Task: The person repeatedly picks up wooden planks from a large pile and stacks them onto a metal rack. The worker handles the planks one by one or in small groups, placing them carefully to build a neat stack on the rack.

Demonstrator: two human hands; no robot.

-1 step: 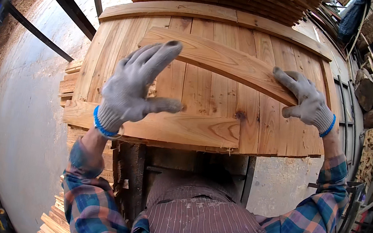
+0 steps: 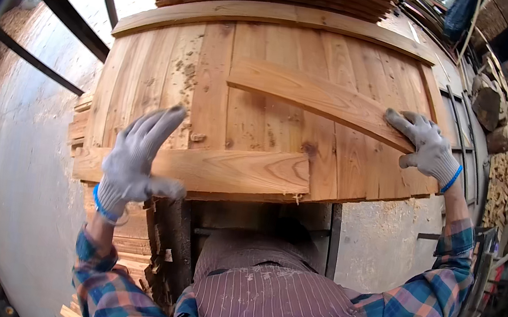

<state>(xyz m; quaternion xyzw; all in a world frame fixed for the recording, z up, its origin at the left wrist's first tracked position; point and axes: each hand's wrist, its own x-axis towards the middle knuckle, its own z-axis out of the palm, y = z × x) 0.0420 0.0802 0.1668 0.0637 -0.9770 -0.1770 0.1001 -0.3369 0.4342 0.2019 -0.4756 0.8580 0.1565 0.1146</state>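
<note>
The gloved right hand [image 2: 425,146] pinches the right end of a wooden plank [image 2: 313,96], which slants over a row of boards [image 2: 217,51] between the rear batten [image 2: 241,9] and front batten [image 2: 245,173]. The gloved left hand [image 2: 135,159], thumb spread from its fingers, hovers at the front batten's left end.

The left hand [image 2: 131,165] and right hand [image 2: 427,146] wear pale grey knit gloves [image 2: 431,153] with bright blue cuff edges [image 2: 451,179] (the fingertips [image 2: 176,113] look dingier). A teal, pink and orange plaid shirt [image 2: 431,275] shows around a brownish-purple, pale-striped apron [image 2: 273,302] flecked with light specks.
</note>
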